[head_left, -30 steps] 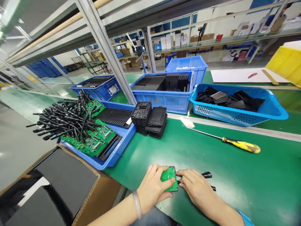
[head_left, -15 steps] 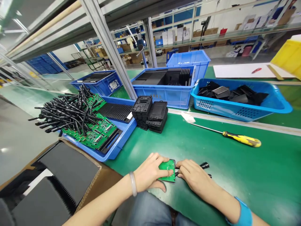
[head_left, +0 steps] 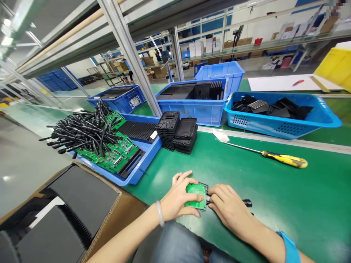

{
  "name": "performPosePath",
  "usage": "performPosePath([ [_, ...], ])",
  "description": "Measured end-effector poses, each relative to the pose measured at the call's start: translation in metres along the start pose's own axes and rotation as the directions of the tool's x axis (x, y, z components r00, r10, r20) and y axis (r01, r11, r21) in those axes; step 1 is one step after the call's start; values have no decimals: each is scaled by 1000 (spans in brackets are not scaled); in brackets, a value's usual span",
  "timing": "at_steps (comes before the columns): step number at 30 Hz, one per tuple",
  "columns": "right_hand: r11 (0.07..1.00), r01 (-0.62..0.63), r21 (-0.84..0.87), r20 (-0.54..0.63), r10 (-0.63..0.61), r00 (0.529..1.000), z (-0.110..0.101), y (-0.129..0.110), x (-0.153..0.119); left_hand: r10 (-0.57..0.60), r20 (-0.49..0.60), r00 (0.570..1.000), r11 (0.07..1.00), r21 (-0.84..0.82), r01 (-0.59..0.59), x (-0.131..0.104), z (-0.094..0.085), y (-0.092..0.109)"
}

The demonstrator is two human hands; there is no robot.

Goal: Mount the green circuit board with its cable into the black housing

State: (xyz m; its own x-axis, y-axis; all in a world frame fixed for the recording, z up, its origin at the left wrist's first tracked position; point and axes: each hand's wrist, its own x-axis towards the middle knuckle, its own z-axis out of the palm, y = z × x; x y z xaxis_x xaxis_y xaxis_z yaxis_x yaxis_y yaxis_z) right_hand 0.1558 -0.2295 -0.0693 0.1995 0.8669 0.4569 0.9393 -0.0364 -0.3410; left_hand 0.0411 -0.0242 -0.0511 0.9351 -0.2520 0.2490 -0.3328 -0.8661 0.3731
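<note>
A green circuit board (head_left: 196,195) with a dark frame at its edge is near the front of the green bench. My left hand (head_left: 181,195) grips it, fingers over its top and thumb along its near side. At the board's right edge, my right hand (head_left: 226,204) is closed on black cables. Their thick black ends (head_left: 247,202) stick out beyond that hand. Behind the hands stand two stacks of black plastic cases (head_left: 185,133). To the left, a blue tray (head_left: 139,171) bears green boards with many black cables (head_left: 85,131).
A yellow-black screwdriver (head_left: 285,159) lies to the right. Behind it is a blue basket (head_left: 263,126) of black parts. A blue bin (head_left: 194,109) holds black panels. A cardboard box (head_left: 120,208) with dark sheets stands at front left, and a metal post (head_left: 131,54) rises behind the tray.
Both hands and the board have shifted slightly right in view, along with much of the scene. The left hand's upper fingers are more spread, and a dark frame edge shows past the board's far corner.
</note>
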Motion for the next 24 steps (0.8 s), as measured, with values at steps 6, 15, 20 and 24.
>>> performPosePath([
  [6, 988, -88, -125, -56, 81, 995, 1, -4, 0, -92, 71, 993, 995, -42, 95, 5, -8, 2],
  [15, 980, 58, -191, -20, -63, 998, -2, -9, -2, -57, 108, 992, 997, 52, 52, 6, -10, 1],
  [20, 982, 135, -133, 110, -121, 986, -15, 3, 3, 9, 25, 1000, 996, 85, -11, 1, -2, 3],
  [24, 952, 185, -243, 180, -143, 973, -20, 2, 7, 15, -3, 1000, 995, 101, -15, 0, 2, 6],
])
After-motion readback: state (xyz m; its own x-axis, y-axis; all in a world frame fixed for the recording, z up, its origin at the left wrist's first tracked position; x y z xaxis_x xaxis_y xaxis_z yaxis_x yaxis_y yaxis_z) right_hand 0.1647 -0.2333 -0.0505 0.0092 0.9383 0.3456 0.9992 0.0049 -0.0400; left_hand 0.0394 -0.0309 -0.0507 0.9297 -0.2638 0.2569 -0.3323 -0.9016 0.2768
